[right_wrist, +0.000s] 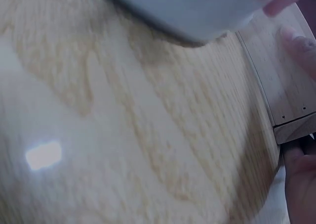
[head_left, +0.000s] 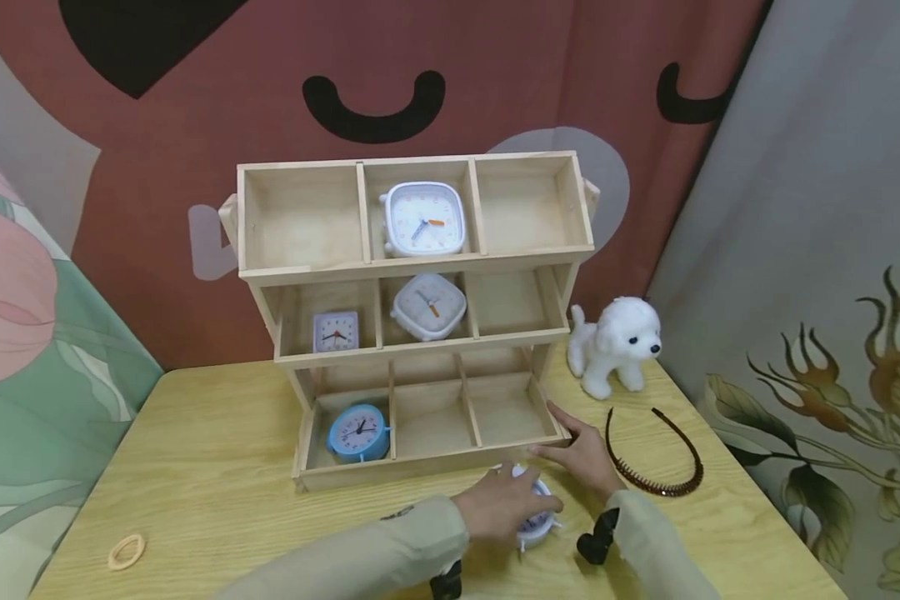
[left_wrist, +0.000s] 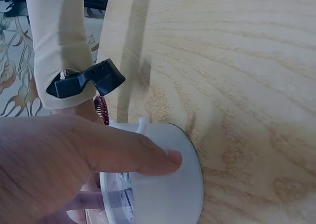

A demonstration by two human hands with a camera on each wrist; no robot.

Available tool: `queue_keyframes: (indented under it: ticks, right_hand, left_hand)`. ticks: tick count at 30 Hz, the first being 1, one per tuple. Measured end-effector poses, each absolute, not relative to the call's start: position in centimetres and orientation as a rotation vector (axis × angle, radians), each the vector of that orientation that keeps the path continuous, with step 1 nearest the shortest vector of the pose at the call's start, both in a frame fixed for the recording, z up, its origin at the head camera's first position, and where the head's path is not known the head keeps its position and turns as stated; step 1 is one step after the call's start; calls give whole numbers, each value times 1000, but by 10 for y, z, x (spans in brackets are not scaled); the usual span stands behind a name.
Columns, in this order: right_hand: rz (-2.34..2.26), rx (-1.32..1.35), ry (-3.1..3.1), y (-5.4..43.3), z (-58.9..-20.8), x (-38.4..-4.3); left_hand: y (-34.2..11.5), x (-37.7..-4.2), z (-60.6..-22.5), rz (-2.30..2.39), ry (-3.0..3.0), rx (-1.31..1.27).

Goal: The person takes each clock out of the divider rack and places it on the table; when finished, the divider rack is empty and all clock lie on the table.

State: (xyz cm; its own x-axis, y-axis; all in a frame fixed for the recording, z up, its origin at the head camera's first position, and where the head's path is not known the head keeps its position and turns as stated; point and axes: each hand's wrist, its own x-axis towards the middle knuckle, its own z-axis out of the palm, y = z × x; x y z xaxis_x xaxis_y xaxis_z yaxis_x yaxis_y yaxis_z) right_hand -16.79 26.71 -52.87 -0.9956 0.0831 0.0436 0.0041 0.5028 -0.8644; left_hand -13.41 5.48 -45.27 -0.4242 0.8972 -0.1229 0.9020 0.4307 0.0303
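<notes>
My left hand grips a white round alarm clock on the table, in front of the shelf's lower right part. In the left wrist view the thumb lies along the clock's white casing, with the other fingers partly hidden on the face side. My right hand holds the front right corner of the bottom tier of a three-tier wooden shelf, thumb across the front board and fingers along the side. A blue round alarm clock leans in the bottom left compartment.
White clocks stand in the top middle and centre compartments, and a small square clock at middle left. A white plush dog and a brown toothed headband are on the right. A beige ring lies front left.
</notes>
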Motion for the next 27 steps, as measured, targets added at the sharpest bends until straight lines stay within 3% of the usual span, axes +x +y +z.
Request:
queue_keyframes:
  ticks: [17, 23, 27]
  right_hand:
    - [1540, -91, -2660, 268, -530, -171]
    - [1383, -31, -2708, 269, -530, -172]
    - [1347, -45, -2742, 271, -529, -171]
  left_hand:
    - [49, -145, -458, 88, 2451, 1569]
    - [2, -160, -439, 424, 2536, 1552]
    - [-53, -175, -422, 543, 2792, 1325]
